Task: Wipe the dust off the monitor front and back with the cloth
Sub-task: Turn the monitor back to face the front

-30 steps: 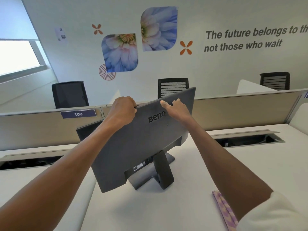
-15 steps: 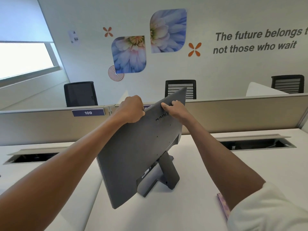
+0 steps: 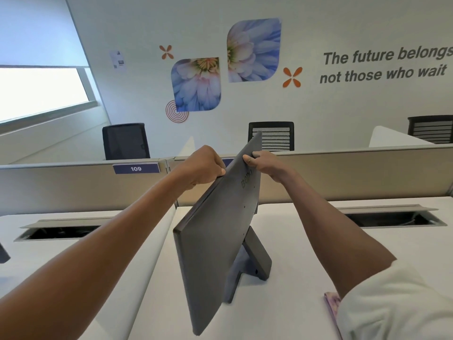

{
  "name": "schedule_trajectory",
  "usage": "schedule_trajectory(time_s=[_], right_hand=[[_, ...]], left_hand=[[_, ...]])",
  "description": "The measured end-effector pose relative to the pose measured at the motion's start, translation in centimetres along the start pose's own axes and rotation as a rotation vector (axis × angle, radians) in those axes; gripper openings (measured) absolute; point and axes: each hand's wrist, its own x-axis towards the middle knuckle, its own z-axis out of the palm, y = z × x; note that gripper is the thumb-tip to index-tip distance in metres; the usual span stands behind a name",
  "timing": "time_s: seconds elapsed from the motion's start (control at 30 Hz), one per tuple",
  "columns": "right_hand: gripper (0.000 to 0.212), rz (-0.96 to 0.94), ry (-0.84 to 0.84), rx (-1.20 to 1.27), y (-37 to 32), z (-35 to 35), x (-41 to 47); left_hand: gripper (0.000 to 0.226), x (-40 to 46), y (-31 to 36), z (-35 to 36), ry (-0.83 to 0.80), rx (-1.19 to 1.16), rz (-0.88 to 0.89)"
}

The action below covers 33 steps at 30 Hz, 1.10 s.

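Both hands grasp the top edge of the monitor (image 3: 218, 241): the left hand (image 3: 203, 165) curls over it, the right hand (image 3: 266, 164) pinches it just beyond. Since a second ago the monitor has swung further round on the desk (image 3: 306, 278), now nearly edge-on. The cloth (image 3: 331, 304) lies below the right forearm, mostly hidden by the sleeve (image 3: 392, 305).

The flat dark grey plastic monitor (image 3: 218, 231) has swivelled further on its stand, now nearly edge-on, left hand (image 3: 204, 166) and right hand (image 3: 266, 165) travelling round with its top edge
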Motion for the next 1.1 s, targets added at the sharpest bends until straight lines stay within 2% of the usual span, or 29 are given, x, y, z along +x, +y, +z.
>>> schedule_trajectory(time_s=[0.07,0.13,0.23,0.43,0.67,0.77,0.9,1.0,1.1], right_hand=[[0.039,-0.024,-0.037,0.032,-0.1,0.1,-0.1],[0.026,-0.035,-0.074,0.080,-0.1,0.1,0.0],[0.049,-0.025,-0.097,0.107,-0.6,-0.1,0.2],[0.051,-0.051,-0.136,0.104,-0.6,-0.2,1.4],[0.034,-0.026,-0.082,0.116,-1.4,-0.5,0.0],[0.030,0.025,-0.095,0.103,-2.5,-0.6,-2.4],[0.044,0.038,-0.139,-0.015,-4.8,0.0,-6.4],[0.048,0.045,-0.173,-0.124,-6.2,0.5,-8.5],[0.048,0.025,-0.193,-0.185,-6.5,0.6,-9.7]], left_hand=[[0.018,-0.2,-0.1,0.3,-0.013,-0.032,-0.004],[0.017,-0.3,-0.1,0.7,-0.019,-0.071,0.000],[0.015,-0.4,0.0,1.3,-0.023,-0.128,0.007],[0.012,-0.3,0.3,2.1,-0.037,-0.199,0.036],[0.016,0.6,-0.8,1.7,-0.038,-0.142,0.113],[0.024,2.5,-2.0,1.9,0.071,0.017,0.170],[0.041,5.8,-2.6,2.4,0.228,0.363,0.286],[0.063,8.3,-2.7,2.4,0.167,0.616,0.493],[0.061,10.1,-2.6,2.8,0.071,0.761,0.598]])
